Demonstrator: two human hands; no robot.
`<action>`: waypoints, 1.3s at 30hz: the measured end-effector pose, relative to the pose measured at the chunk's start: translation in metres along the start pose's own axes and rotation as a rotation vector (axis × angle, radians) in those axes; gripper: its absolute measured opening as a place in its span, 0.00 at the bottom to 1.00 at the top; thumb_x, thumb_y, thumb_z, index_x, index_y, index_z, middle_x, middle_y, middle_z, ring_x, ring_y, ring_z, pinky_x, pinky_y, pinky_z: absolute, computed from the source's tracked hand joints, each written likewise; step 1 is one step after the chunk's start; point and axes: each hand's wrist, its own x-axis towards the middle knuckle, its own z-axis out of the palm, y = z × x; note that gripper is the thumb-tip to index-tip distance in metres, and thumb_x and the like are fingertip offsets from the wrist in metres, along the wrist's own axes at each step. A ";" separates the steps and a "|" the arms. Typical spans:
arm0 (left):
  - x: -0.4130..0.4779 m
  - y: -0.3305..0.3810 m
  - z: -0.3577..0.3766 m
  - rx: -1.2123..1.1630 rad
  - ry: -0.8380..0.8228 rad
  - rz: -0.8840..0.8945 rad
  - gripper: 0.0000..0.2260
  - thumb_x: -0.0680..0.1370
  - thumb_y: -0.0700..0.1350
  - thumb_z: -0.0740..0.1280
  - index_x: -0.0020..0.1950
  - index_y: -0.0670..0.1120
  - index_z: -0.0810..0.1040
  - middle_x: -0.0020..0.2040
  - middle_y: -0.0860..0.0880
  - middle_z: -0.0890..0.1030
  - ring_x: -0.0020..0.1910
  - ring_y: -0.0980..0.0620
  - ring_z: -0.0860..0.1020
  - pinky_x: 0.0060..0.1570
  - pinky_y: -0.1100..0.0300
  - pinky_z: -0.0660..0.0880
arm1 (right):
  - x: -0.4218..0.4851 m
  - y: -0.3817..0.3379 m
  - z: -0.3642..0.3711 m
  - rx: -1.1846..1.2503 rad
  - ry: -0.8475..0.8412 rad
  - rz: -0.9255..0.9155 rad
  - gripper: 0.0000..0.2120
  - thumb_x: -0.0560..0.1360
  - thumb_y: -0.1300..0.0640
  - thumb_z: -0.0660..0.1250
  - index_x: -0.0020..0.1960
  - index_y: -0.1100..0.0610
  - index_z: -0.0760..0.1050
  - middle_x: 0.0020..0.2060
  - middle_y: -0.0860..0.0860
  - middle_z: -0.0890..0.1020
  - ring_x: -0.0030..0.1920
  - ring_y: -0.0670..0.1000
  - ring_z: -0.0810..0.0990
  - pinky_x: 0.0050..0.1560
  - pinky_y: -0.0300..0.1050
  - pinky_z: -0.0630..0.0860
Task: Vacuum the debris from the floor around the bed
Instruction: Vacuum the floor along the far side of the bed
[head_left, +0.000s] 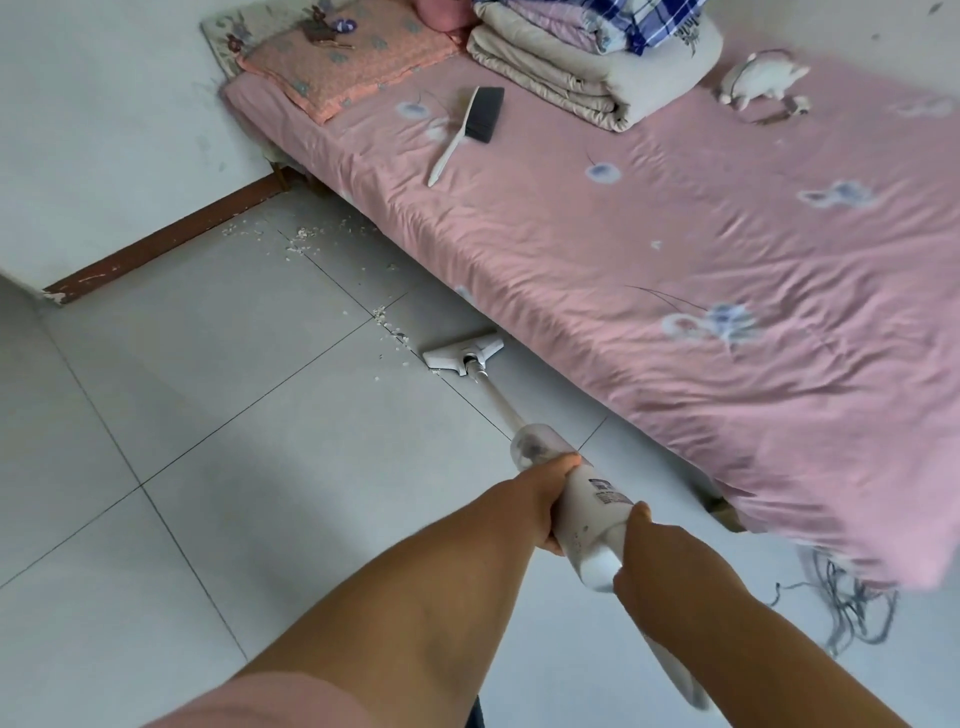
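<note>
The left grip (545, 499) is wrapping its fingers round the white vacuum (597, 501) just behind the clear dust cup; the right grip (657, 564) is clutching the rear end of the same body; both are holding the one machine and neither is spread wide. The body is lying between them, with the left grip sitting at 11 o'clock from the right one.

One vacuum is showing, with one tube and one floor head (462, 356); two grips are on it. Its long axis is running from 5 o'clock at the handle to 11 o'clock at the head; the head is pointing toward 11 o'clock and resting flat on the floor (208, 441), just beside the edge of the bed (649, 291) and well apart from the grips.

The debris (383, 313), pale crumbs, is lying in about three loose patches; the nearest is sitting near the head at its 11 o'clock, along a tile joint, with a few crumbs lying by the head's left corner; the farther ones are spreading near the brown skirting board (171, 234), at 10 o'clock from the head.

On the pink sheet one hand brush (485, 114) is lying, its handle pointing to 7 o'clock; one pile of folded quilts (566, 73) is sitting at 2 o'clock from it; one patterned pillow (343, 62) is lying at 10 o'clock. A tangle of grey cords (852, 603) is trailing on the floor at the bed's near corner.
</note>
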 end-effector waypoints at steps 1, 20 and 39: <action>-0.003 -0.007 0.002 -0.021 -0.007 -0.005 0.31 0.76 0.64 0.67 0.72 0.46 0.72 0.67 0.42 0.78 0.65 0.39 0.77 0.65 0.40 0.73 | -0.007 0.002 -0.001 -0.004 -0.013 -0.002 0.36 0.79 0.55 0.57 0.78 0.60 0.38 0.68 0.58 0.70 0.67 0.56 0.71 0.66 0.50 0.69; -0.028 -0.032 -0.027 -0.211 0.025 0.042 0.25 0.77 0.61 0.68 0.66 0.46 0.77 0.59 0.42 0.84 0.56 0.41 0.82 0.53 0.42 0.80 | -0.032 -0.019 -0.003 -0.088 -0.011 -0.078 0.33 0.79 0.57 0.55 0.78 0.59 0.41 0.69 0.57 0.68 0.67 0.59 0.70 0.62 0.51 0.69; 0.004 0.119 -0.133 -0.191 0.106 0.098 0.19 0.76 0.61 0.69 0.53 0.45 0.79 0.36 0.43 0.86 0.37 0.46 0.85 0.35 0.49 0.82 | 0.088 -0.139 -0.072 -0.142 0.017 -0.157 0.39 0.78 0.56 0.60 0.78 0.61 0.38 0.69 0.55 0.68 0.66 0.57 0.71 0.60 0.49 0.71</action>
